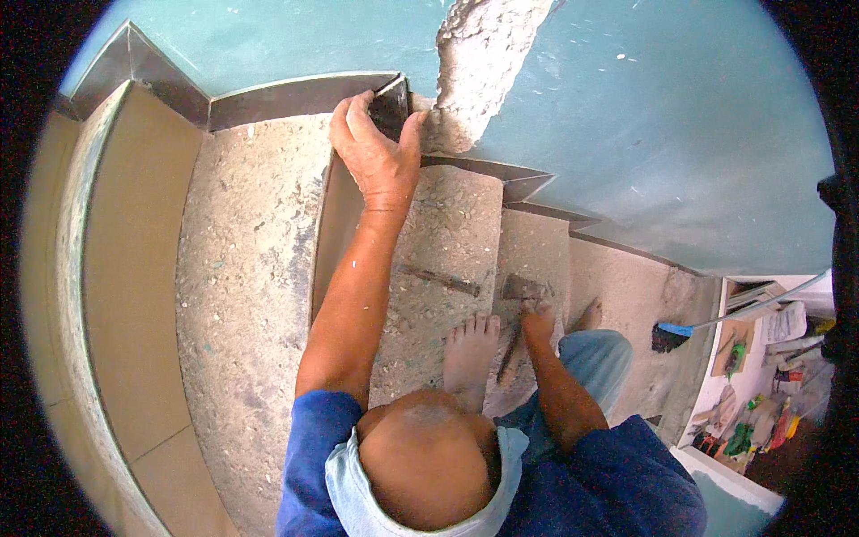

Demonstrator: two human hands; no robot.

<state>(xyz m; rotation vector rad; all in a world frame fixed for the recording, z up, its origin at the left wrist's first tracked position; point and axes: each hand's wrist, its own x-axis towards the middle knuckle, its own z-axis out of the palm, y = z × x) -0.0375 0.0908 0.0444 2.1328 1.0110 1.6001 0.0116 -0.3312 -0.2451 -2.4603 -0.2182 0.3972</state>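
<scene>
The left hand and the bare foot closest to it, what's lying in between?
In the head view, a dark rod lies on the dusty step between the left hand and that foot, touching neither.

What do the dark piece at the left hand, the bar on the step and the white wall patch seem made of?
Dark piece: probably ceramic tile, smooth, with crisp edges.
Bar: likely metal, dull; it looks slim and straight.
White wall patch: plaster or masonry, matte, its surface crumbly; unclear which.
</scene>
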